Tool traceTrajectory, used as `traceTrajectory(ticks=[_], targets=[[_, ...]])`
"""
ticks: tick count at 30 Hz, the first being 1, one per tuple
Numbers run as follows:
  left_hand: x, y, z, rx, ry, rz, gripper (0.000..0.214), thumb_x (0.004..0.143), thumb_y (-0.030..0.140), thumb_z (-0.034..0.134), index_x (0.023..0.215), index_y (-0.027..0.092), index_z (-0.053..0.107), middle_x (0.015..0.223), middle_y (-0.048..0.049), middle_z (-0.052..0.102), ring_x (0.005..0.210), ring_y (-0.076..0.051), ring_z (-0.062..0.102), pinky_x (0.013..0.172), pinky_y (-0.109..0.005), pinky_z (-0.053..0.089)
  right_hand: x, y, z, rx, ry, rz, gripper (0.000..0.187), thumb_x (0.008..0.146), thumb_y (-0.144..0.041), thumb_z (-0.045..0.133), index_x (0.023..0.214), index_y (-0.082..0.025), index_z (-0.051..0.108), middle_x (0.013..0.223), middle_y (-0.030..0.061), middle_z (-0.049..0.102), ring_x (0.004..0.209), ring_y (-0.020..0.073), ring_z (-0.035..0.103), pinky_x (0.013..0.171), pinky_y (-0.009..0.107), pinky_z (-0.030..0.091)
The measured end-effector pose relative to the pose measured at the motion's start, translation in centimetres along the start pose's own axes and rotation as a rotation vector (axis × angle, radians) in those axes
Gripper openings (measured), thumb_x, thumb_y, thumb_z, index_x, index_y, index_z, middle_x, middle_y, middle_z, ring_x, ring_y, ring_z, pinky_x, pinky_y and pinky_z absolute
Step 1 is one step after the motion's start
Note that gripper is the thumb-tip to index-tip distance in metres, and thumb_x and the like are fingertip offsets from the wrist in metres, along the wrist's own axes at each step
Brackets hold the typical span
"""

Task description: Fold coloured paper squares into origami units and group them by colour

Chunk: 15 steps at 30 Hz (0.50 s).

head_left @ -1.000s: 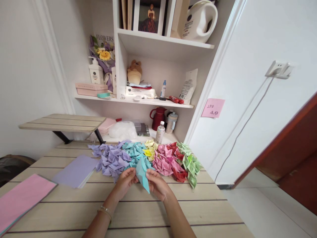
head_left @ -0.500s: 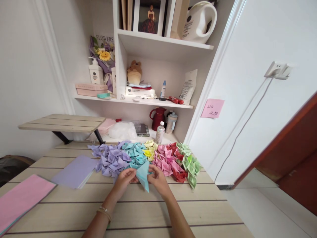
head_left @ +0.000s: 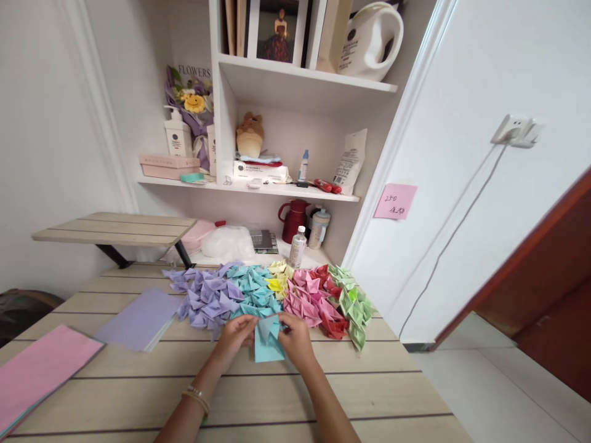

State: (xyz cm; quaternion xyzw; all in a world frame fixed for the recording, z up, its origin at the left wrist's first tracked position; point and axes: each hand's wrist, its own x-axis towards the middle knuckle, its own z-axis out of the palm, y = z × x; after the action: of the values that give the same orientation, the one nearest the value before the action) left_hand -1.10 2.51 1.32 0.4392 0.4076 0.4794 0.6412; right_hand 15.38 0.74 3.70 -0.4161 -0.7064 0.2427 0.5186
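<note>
A light blue sheet of paper [head_left: 268, 346], partly folded, is pinched between both my hands just above the wooden table [head_left: 240, 394]. My left hand [head_left: 236, 338] grips its left side with closed fingers. My right hand [head_left: 295, 338] holds its right side, fingers closed on the upper edge. Right behind the hands lies a spread of folded paper pieces: purple [head_left: 203, 294], blue [head_left: 252, 288], yellow [head_left: 279, 278], pink [head_left: 305, 301], red [head_left: 333, 320] and green [head_left: 353, 304].
A purple paper stack [head_left: 141, 319] and a pink paper stack [head_left: 39, 369] lie at the left. A raised wooden shelf [head_left: 115, 227] stands behind them. A water bottle [head_left: 298, 247], red jug [head_left: 294, 218] and white shelving [head_left: 295, 86] stand at the back wall.
The blue paper hung as a long point between my hands; now it is flatter and squarer, with a folded flap on top. Both hands have stayed in place.
</note>
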Motion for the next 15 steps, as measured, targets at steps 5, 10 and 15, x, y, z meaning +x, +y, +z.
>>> traceTrajectory(ticks=[5, 10, 15], targets=[[-0.48, 0.49, 0.32, -0.040, -0.026, -0.042, 0.030, 0.060, 0.041, 0.070, 0.075, 0.015, 0.066, 0.067, -0.0025, 0.069, 0.058, -0.016, 0.064, 0.057, -0.026, 0.048, -0.15, -0.29, 0.02, -0.026, -0.014, -0.046, 0.023, 0.061, -0.005, 0.051, 0.072, -0.019, 0.065, 0.074, 0.0022, 0.066, 0.071, 0.0161, 0.059, 0.061, 0.022, 0.043], [-0.54, 0.49, 0.43, -0.042, -0.042, -0.068, 0.026, 0.058, 0.037, 0.072, 0.069, 0.015, 0.065, 0.062, -0.0010, 0.068, 0.056, -0.016, 0.064, 0.058, -0.026, 0.049, -0.31, 0.12, 0.45, -0.132, -0.017, 0.011, 0.009, 0.064, -0.014, 0.056, 0.068, -0.017, 0.063, 0.061, -0.0009, 0.061, 0.057, 0.0140, 0.054, 0.054, 0.021, 0.038], [-0.52, 0.36, 0.42, -0.040, -0.054, -0.097, 0.032, 0.062, 0.044, 0.067, 0.077, 0.015, 0.064, 0.065, -0.0032, 0.069, 0.056, -0.017, 0.065, 0.055, -0.027, 0.049, -0.17, 0.47, 0.63, -0.057, 0.026, 0.057, 0.010, 0.066, -0.013, 0.055, 0.067, -0.018, 0.063, 0.065, 0.0015, 0.063, 0.062, 0.0171, 0.056, 0.058, 0.024, 0.041]])
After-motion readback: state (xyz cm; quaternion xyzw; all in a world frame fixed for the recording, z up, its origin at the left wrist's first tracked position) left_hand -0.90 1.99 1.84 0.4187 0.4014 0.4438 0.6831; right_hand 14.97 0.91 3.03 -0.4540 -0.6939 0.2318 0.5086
